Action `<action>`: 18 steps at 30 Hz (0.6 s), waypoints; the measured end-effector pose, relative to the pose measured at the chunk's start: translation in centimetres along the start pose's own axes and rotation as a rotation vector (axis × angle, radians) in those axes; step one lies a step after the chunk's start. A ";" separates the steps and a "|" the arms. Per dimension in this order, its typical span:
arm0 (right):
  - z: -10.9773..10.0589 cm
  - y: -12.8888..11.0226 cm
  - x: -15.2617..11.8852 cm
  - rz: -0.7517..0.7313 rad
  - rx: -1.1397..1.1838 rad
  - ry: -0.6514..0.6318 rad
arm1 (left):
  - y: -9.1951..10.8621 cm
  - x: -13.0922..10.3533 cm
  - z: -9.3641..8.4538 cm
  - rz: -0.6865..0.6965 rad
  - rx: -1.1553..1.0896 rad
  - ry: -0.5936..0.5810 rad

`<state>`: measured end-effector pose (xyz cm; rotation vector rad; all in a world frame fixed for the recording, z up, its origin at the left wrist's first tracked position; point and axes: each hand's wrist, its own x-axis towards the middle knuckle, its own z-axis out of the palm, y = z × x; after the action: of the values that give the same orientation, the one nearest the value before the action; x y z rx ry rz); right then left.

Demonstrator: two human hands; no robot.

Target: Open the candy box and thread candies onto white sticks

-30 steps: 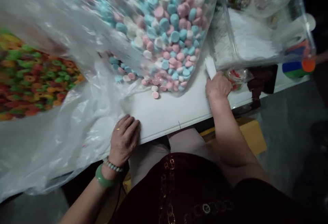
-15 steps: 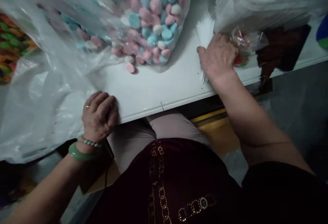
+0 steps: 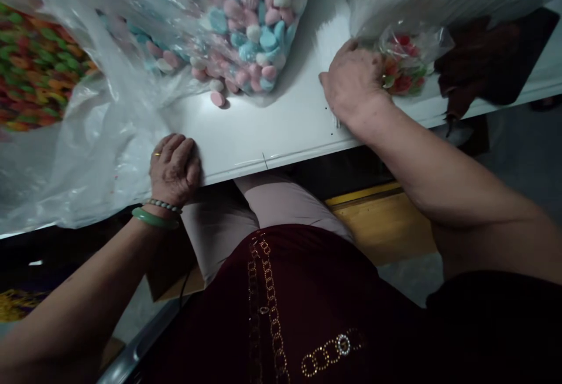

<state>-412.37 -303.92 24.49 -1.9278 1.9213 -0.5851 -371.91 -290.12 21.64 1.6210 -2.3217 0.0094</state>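
Clear candy bag point(image 3: 259, 27) holds pink, blue, white pieces. On its near side, half-curled left hand point(image 3: 173, 167); rightward, right hand point(image 3: 357, 82) over white sticks point(image 3: 332, 36), both grips unclear, and clear packet point(image 3: 404, 76), red-green inside.

1 bag of pastel sweets point(image 3: 259, 21), 1 green bangle point(image 3: 153, 219), 1 beaded bracelet point(image 3: 164, 204) and 1 ring point(image 3: 157, 154) show.

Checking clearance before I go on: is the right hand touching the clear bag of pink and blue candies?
Apart. The head view shows a plain gap of white tabletop between the right hand and the bag of candies.
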 end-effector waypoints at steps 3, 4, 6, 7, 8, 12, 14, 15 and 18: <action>0.0 -0.8 -1.7 -0.036 -0.067 0.082 | -0.1 0.1 0.2 -0.028 -0.025 -0.014; -0.1 -0.9 -2.0 -0.043 -0.079 0.088 | -0.1 0.2 0.2 -0.036 -0.034 -0.017; -0.4 -0.9 -2.4 -0.044 -0.134 0.097 | -0.1 0.2 0.3 -0.044 -0.049 -0.020; -0.6 -0.8 -2.5 -0.040 -0.182 0.100 | -0.2 0.2 0.3 -0.046 -0.057 -0.023; -0.9 -0.8 -2.6 -0.033 -0.243 0.101 | -0.2 0.2 0.3 -0.046 -0.065 -0.023; -2.0 -1.3 -2.8 -0.005 -0.524 0.068 | -0.1 0.2 0.4 -0.053 -0.126 -0.016; -2.5 -2.2 -2.8 0.018 -0.607 0.032 | 0.1 0.3 0.4 -0.088 -0.212 -0.014; -3.0 -2.8 -2.9 0.034 -0.626 0.017 | 0.2 0.4 0.3 -0.118 -0.270 -0.014; -4.9 -4.3 -4.4 0.051 -0.649 0.040 | 0.3 0.6 0.2 -0.198 -0.415 -0.008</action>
<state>-411.25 -299.31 30.71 -2.2213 2.3797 0.0386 -372.44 -290.54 21.67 1.6182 -1.9858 -0.4881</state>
